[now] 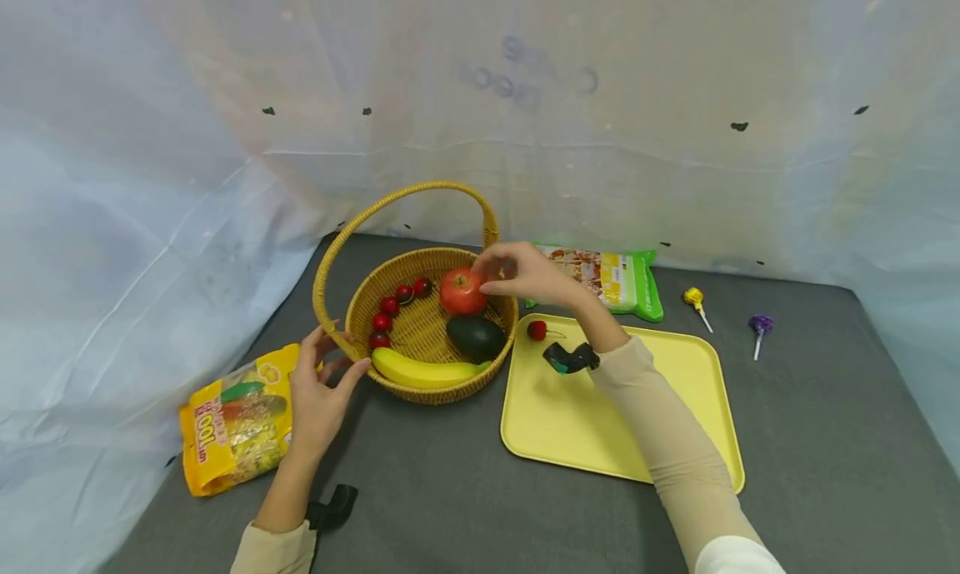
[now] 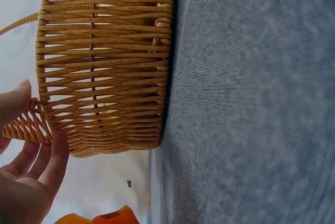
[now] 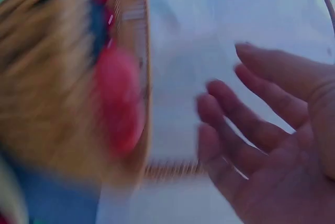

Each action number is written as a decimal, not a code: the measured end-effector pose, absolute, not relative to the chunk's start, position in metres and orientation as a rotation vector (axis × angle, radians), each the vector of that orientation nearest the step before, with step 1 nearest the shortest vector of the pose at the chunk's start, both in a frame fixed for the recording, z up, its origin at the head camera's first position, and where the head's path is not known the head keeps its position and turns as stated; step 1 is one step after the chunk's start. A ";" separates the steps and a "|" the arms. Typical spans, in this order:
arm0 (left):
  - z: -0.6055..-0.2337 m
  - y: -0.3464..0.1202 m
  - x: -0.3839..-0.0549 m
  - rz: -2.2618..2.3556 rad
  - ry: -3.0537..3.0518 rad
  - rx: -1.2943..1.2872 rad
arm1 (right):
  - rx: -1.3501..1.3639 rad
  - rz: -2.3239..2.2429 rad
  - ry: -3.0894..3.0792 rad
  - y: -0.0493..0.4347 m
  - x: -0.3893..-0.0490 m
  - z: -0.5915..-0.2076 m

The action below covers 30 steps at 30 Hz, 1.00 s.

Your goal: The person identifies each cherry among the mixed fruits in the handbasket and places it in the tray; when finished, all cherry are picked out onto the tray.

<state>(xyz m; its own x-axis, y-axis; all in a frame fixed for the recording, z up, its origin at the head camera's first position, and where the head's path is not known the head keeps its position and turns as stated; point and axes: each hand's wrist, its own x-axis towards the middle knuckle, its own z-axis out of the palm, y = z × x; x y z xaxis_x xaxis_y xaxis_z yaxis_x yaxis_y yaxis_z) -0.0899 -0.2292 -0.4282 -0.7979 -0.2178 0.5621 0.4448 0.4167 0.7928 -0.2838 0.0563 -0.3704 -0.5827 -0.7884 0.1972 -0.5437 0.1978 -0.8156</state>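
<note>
A woven basket [image 1: 431,396] with a tall arched handle [image 1: 405,194] stands on the dark table. My left hand [image 1: 318,399] grips it at the handle's left base, thumb on one side and fingers on the other, as the left wrist view shows. Over the basket's right rim hovers my right hand [image 1: 536,274], fingers loosely bent beside a round red fruit [image 1: 462,292]. The right wrist view is blurred but shows a gap between that hand [image 3: 277,140] and the fruit. Also inside lie a banana [image 1: 427,370], a dark green avocado [image 1: 476,337] and several cherries [image 1: 382,321].
A yellow tray [image 1: 570,424] lies to the right, partly under my right arm, with one cherry [image 1: 536,330] on it. Behind it is a green food bag [image 1: 645,287]. Yellow [image 1: 693,297] and purple [image 1: 761,324] lollipops lie farther right; a yellow candy bag [image 1: 240,416] is at left.
</note>
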 end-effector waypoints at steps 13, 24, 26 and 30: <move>-0.427 -0.227 -0.088 -1.405 -2.105 -0.135 | -1.338 -0.842 1.845 -0.081 -0.282 -0.363; -0.425 -0.227 -0.087 -1.405 -2.107 -0.134 | -1.223 -0.857 1.752 -0.105 -0.278 -0.403; -0.425 -0.226 -0.087 -1.396 -2.111 -0.129 | -1.226 -0.851 1.762 -0.105 -0.277 -0.406; -0.426 -0.226 -0.087 -1.389 -2.110 -0.128 | -1.242 -0.859 1.776 -0.106 -0.275 -0.408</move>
<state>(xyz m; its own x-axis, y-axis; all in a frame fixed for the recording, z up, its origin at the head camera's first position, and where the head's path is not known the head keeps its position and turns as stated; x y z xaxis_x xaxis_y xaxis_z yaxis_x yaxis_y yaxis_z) -0.0868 -0.2263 -0.4263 -0.8138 -0.2386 0.5299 0.3925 0.4468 0.8039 -0.2749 -0.1055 -0.4079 -0.2095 -0.9526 -0.2205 -0.4184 0.2912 -0.8603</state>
